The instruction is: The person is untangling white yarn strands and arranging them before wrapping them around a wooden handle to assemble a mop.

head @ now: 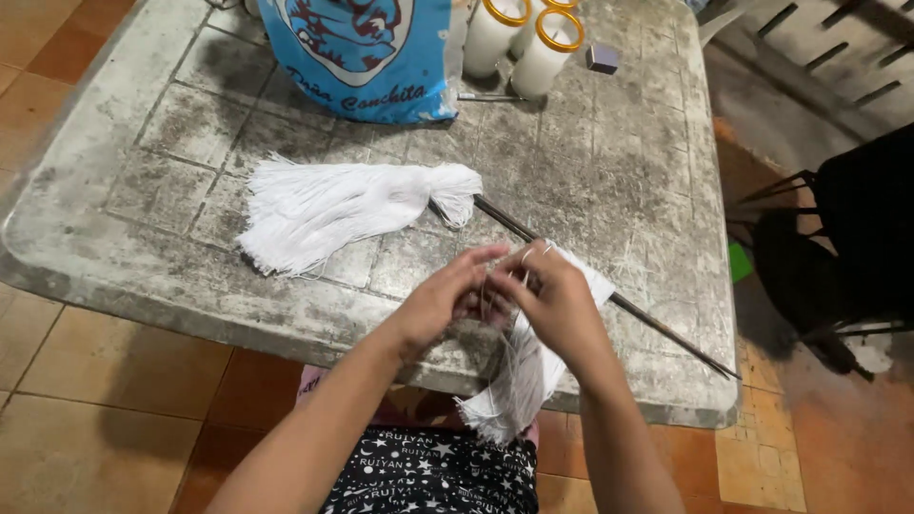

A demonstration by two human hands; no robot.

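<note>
Left hand (440, 303) and right hand (557, 306) both pinched shut on white string bundle (519, 381) at near tabletop (143, 238) edge. Bundle long axis near vertical, frayed end hanging down over edge toward lap. Second tied bundle (333, 211) lies flat, fanned end pointing left. Thin dark rod (657, 328) runs diagonally. Tabletop rough, mottled stone.
</note>
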